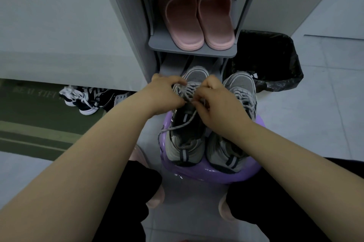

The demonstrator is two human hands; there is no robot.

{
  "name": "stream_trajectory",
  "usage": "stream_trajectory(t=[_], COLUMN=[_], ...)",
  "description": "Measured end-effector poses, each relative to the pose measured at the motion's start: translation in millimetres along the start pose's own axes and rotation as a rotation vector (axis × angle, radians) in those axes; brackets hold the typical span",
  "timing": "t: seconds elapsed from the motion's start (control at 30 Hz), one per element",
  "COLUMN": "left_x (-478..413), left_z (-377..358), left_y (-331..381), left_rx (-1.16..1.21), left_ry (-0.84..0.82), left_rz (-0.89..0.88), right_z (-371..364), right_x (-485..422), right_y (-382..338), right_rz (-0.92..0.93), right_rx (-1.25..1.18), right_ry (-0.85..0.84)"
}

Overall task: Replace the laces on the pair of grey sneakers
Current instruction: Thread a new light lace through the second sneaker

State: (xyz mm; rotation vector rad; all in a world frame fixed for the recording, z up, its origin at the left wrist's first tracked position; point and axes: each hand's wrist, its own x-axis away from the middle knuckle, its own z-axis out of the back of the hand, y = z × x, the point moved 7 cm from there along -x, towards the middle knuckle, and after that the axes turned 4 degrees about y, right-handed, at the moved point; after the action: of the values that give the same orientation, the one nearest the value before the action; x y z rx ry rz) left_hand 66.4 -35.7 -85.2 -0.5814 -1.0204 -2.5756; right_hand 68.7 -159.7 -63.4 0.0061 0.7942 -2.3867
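Observation:
Two grey sneakers stand side by side on a purple plastic stool (208,174), toes pointing away from me. On the left sneaker (186,143), my left hand (163,94) curls over the laced part and pinches the grey lace (181,123). My right hand (212,104) pinches the same lace near the top eyelets. A loose lace end trails down over the shoe's opening. The right sneaker (242,88) stays laced, partly hidden under my right forearm.
A grey shoe rack (153,44) stands right behind the stool, with pink slippers (197,19) on a shelf. A bin with a black bag (275,60) sits at the right. Black-and-white sneakers (84,100) lie on the green mat at the left.

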Motion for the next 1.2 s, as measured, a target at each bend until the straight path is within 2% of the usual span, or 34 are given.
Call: stream_trajectory(t=[0.1, 0.17, 0.3, 0.37, 0.5, 0.57, 0.67, 0.7, 0.73, 0.77, 0.83, 0.9, 0.97, 1.03, 1.1, 1.2], left_x=[-2, -1, 4, 5, 5, 5, 5, 5, 5, 6, 7, 8, 8, 9, 10, 7], left_z=[-2, -2, 7, 7, 11, 12, 11, 9, 7, 5, 3, 1, 1, 1, 1, -2], left_y=[-3, 1, 11, 11, 6, 3, 1, 2, 3, 5, 9, 12, 14, 13, 12, 10], left_rx=[0.035, -0.033, -0.222, -0.279, -0.357, -0.345, -0.294, -0.244, -0.195, -0.166, -0.16, -0.175, -0.178, -0.16, -0.142, -0.112], left_ry=[-0.032, -0.035, 0.044, 0.044, 0.048, 0.035, 0.018, 0.001, -0.021, -0.039, -0.047, -0.039, -0.035, -0.045, -0.061, -0.102], left_rz=[0.024, -0.006, -0.066, -0.056, 0.005, 0.024, 0.024, 0.021, 0.014, 0.003, -0.023, -0.064, -0.086, -0.075, -0.048, -0.028], right_z=[8, 11, -11, -14, 7, 24, 63, 75, 84, 85, 60, 30, 17, 23, 43, 84], right_x=[-2, -4, 3, 5, 0, -2, -4, -6, -7, -8, -7, 3, 6, 3, -3, -4], right_y=[11, 16, 9, 8, 11, 16, 33, 37, 39, 37, 26, 16, 15, 13, 17, 43], right_rz=[-0.053, -0.104, -0.193, -0.221, -0.226, -0.284, -0.397, -0.401, -0.383, -0.344, -0.206, -0.122, -0.121, -0.094, -0.123, -0.332], right_rx=[-0.121, -0.254, -0.537, -0.625, -0.735, -0.953, -1.216, -1.174, -1.002, -0.706, -0.102, 0.151, 0.23, 0.233, 0.108, -0.297], right_ry=[0.044, 0.063, -0.089, -0.097, -0.042, 0.008, 0.187, 0.23, 0.241, 0.196, -0.053, -0.265, -0.321, -0.262, -0.099, 0.272])
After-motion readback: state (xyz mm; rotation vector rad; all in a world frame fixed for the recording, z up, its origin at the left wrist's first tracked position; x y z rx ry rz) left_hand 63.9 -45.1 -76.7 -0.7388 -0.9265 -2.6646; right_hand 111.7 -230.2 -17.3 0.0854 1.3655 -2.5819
